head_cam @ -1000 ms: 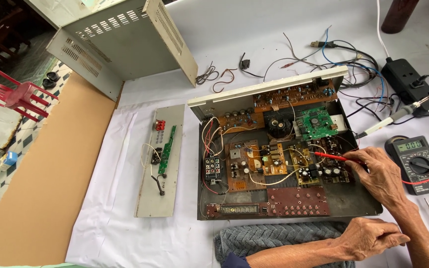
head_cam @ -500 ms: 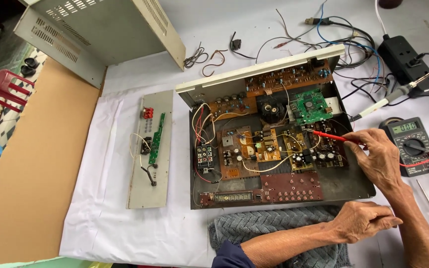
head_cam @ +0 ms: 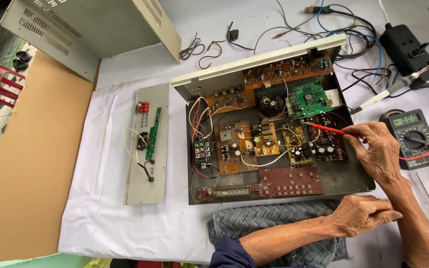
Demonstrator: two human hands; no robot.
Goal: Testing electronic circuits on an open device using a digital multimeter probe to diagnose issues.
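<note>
Your right hand point(head_cam: 376, 151) pinches a red test probe point(head_cam: 329, 129) between thumb and fingers, with its tip pointing toward nine o'clock and set down among the small circuit boards in the open amplifier chassis point(head_cam: 269, 134), just below the green circuit board point(head_cam: 310, 98). Whether the tip actually touches a solder point is hard to tell at this size. The probe's red lead point(head_cam: 420, 155) runs toward three o'clock to the digital multimeter point(head_cam: 410, 136), which lies just beside your hand on the white cloth point(head_cam: 105, 198).

Your left hand point(head_cam: 361, 214) rests at five o'clock of the chassis, fingers curled loosely and holding nothing, its heel on the grey towel point(head_cam: 269, 223) that lies against the chassis's near edge.

At nine o'clock of the chassis lies the detached front panel point(head_cam: 145, 173) with a narrow green board on it. The grey metal cover point(head_cam: 95, 25) stands at eleven o'clock. A soldering iron point(head_cam: 398, 87) lies at two o'clock, near a black power strip point(head_cam: 408, 47) and tangled wires.
</note>
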